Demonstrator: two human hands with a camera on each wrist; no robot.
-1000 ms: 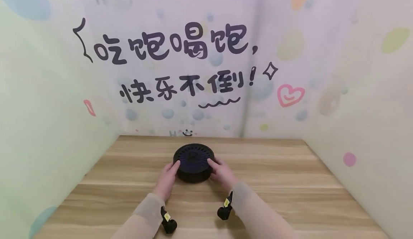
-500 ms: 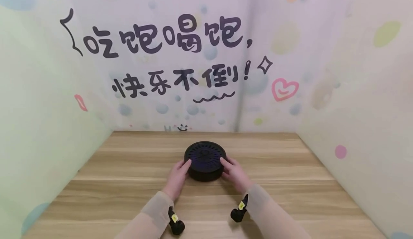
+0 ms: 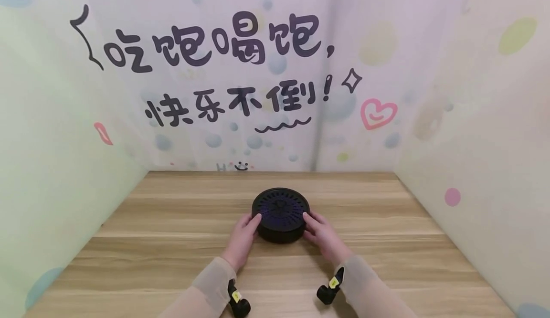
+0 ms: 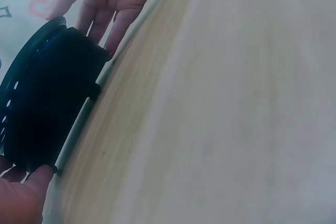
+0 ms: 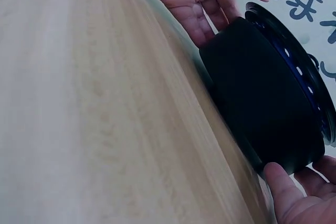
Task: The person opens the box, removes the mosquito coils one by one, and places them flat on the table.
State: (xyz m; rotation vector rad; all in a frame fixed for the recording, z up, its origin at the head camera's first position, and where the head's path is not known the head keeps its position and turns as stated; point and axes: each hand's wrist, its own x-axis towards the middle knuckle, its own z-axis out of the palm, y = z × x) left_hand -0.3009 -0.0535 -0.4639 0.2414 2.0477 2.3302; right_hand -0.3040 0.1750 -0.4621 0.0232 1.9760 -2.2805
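A round black tabletop grill [image 3: 280, 213] with a slotted top plate is right at the wooden tabletop, its top tipped slightly toward me. My left hand [image 3: 242, 237] holds its left side, thumb at the rim and fingers along the wall. My right hand [image 3: 328, 239] grips the opposite side in the same way. In the left wrist view a small foot juts from the grill's lower edge [image 4: 93, 91], and the far hand's fingers spread along its side. The right wrist view shows the smooth side wall [image 5: 257, 98] between both hands, with light coming through the slots.
The wooden tabletop [image 3: 172, 246] stretches out around the grill. A printed wall [image 3: 240, 141] with dark lettering stands behind it, and pale side walls flank the table. Each wrist carries a small black camera, the left camera [image 3: 240, 306] and the right camera [image 3: 328, 293].
Both hands have moved the grill to the right along the tabletop, keeping their hold at its sides. The head view has shifted slightly.
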